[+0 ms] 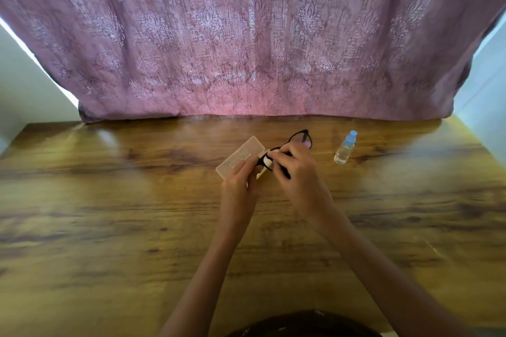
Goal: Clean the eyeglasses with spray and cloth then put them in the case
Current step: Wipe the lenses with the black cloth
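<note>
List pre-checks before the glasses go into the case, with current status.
1. Grip on the eyeglasses: ok. The left hand and right hand both hold the frame above the table.
2. Cloth on a lens: ok. A white patch shows at the near lens, by the right hand's fingers.
3. Lenses clean: cannot tell.
4. Temples folded: cannot tell, the hands hide them.
5. Case in reach: ok, it lies just behind the left hand. Open or closed: cannot tell.
6. Spray bottle out of the way: ok, it stands upright to the right, apart from both hands.
</note>
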